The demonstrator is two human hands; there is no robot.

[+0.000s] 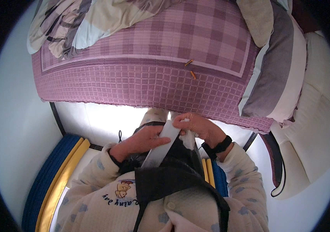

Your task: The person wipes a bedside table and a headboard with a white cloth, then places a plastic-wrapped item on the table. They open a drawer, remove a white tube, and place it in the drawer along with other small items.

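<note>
A long, flat white object (159,149), whose kind I cannot tell, slants up from my lap between my hands. My left hand (144,139) lies against its left side with the fingers spread across it. My right hand (201,126) pinches its upper end, and a crumpled white tissue or cloth (188,139) hangs from the same hand. Beyond my hands, two small orange-and-black batteries, one (188,63) above the other (193,75), lie apart on the pink checked bedspread (141,84). A black apron (167,182) covers part of my front.
Rumpled bedding (104,20) lies at the bed's far left, a striped pillow (278,69) at its right. A cream padded seat (307,116) stands to the right. Blue and yellow curtains (57,177) hang at the lower left.
</note>
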